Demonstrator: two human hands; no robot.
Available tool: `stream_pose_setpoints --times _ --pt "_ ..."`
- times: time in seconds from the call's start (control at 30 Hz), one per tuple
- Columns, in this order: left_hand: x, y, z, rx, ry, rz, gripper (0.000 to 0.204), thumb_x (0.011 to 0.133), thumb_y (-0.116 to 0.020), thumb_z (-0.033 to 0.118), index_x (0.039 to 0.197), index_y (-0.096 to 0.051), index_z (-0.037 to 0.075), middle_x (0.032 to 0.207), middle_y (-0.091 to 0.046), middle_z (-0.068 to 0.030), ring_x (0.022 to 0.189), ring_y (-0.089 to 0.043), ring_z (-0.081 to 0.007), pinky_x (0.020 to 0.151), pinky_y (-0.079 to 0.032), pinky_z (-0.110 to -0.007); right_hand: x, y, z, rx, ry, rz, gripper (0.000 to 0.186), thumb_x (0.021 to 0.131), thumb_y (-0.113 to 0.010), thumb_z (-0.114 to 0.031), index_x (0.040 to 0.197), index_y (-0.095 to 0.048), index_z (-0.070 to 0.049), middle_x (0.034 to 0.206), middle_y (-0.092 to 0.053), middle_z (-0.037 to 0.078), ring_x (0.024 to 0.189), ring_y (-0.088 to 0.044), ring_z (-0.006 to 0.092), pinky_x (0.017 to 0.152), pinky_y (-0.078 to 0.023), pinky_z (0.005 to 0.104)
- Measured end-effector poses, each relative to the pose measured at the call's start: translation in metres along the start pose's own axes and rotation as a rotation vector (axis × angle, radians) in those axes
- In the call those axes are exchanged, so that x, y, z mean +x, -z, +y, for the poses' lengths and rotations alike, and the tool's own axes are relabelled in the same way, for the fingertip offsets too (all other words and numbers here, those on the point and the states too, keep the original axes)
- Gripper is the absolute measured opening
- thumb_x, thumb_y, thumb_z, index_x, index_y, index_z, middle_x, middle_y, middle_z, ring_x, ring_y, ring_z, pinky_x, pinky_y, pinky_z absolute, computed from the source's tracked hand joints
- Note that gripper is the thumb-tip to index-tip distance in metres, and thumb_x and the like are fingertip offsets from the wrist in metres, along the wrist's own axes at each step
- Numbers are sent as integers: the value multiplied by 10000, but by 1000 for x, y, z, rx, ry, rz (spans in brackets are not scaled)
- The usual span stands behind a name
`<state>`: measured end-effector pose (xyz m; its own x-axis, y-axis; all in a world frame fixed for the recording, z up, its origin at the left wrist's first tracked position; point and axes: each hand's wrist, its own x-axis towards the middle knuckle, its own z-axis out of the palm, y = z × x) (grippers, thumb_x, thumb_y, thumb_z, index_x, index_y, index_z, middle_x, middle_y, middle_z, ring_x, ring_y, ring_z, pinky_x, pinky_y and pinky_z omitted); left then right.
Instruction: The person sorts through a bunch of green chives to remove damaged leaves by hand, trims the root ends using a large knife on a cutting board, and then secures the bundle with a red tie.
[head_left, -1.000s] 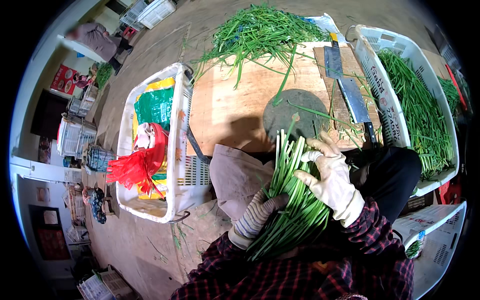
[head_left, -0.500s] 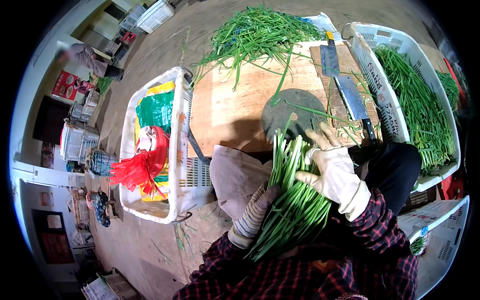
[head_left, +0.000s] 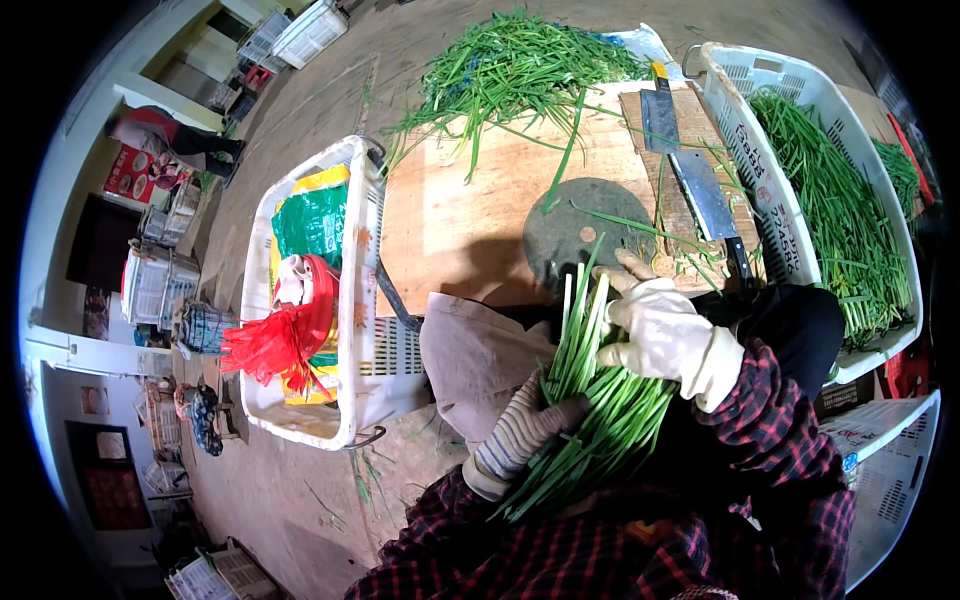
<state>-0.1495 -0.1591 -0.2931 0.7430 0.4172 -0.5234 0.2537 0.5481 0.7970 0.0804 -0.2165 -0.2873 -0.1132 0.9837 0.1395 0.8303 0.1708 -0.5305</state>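
A bunch of green chives (head_left: 610, 420) lies across my lap, its pale cut ends pointing up toward the board. My left hand (head_left: 525, 425), in a striped knit glove with a grey palm, is wrapped around the bunch from the left, thumb across the stems. On the right side of the stems rests my right hand (head_left: 655, 325) in a cream rubber glove. Its fingers are stretched toward the pale ends, and its thumb is apart from them. A round dark disc (head_left: 560, 225) lies on the wooden board (head_left: 450, 220) just beyond the bunch.
Two cleavers (head_left: 703, 190) lie at the board's right, and loose chives (head_left: 520, 65) are heaped at its far edge. A white crate (head_left: 350, 400) with bags and red ties (head_left: 270, 340) stands left. Another crate (head_left: 800, 255) of chives stands right. A person (head_left: 175, 138) is far left.
My left thumb has shifted right over the stems. My right hand has turned slightly, its fingers lower and further left. The bunch has fanned out a little to the right. The distant person has changed posture.
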Motion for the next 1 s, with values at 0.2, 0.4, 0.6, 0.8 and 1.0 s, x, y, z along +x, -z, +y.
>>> stream_pose_setpoints --times 0.2,0.4,0.6,0.8,1.0 --pt "4 10 -6 -220 31 -28 559 891 -657 161 1385 -437 20 1248 -564 -54 1139 -525 -160 993 -418 -299 -8 -2 -4 118 -98 81 301 669 -742 -235 864 -696 -10 1147 -617 227 1161 -536 403 1061 -381 459" --pt "12 8 -14 167 -80 -33 634 828 -754 114 1363 -439 -12 1209 -588 -81 1093 -548 -154 953 -454 -318 -10 -10 -4 -33 -116 25 352 677 -757 -295 807 -682 23 1272 -537 278 1133 -530 441 959 -449 457" --pt "11 1 -4 72 -20 -28 620 820 -750 45 1355 -440 1 1230 -591 -57 1099 -552 -140 955 -457 -300 -9 -9 -12 -10 -179 245 168 716 -698 -180 766 -654 -26 968 -668 167 788 -652 335 724 -532 426" --pt "8 0 -5 109 -104 -29 703 807 -781 69 1393 -397 9 1256 -579 -60 1149 -530 -155 989 -433 -306 -9 -16 2 48 -409 348 124 771 -679 -120 772 -603 -21 795 -641 166 791 -640 379 675 -517 453" --pt "4 -1 0 144 -86 -57 705 815 -789 131 1388 -404 -12 1279 -567 -74 1191 -513 -180 1024 -405 -318 -4 -16 27 68 -427 579 69 737 -664 -50 768 -608 -24 733 -623 180 770 -636 371 686 -513 438"
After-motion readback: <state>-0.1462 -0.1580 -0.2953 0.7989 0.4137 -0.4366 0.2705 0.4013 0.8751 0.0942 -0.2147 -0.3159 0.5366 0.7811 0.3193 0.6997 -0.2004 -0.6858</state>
